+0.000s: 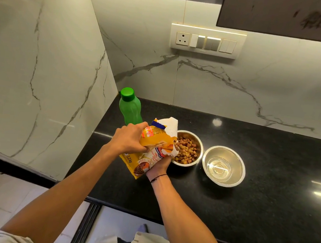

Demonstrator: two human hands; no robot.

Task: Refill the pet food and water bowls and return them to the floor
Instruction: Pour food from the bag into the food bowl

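The 2 bowls, the food bowl (188,148) and the water bowl (223,166), are shiny polished metal, standing on a glossy black speckled stone worktop (270,176). The food bag (151,150) is glossy printed plastic with a white torn inner edge, the green bottle (130,107) is smooth translucent plastic, and the wall (241,87) is smooth veined marble.

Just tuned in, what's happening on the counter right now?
A person is holding a yellow pet food bag with both hands, the left hand on top and the right hand underneath, its torn mouth tipped over the left steel bowl, which already holds kibble. The right steel bowl beside it holds some water. A capped green bottle stands behind the bag. Both bowls are on the black counter, not yet on the floor.
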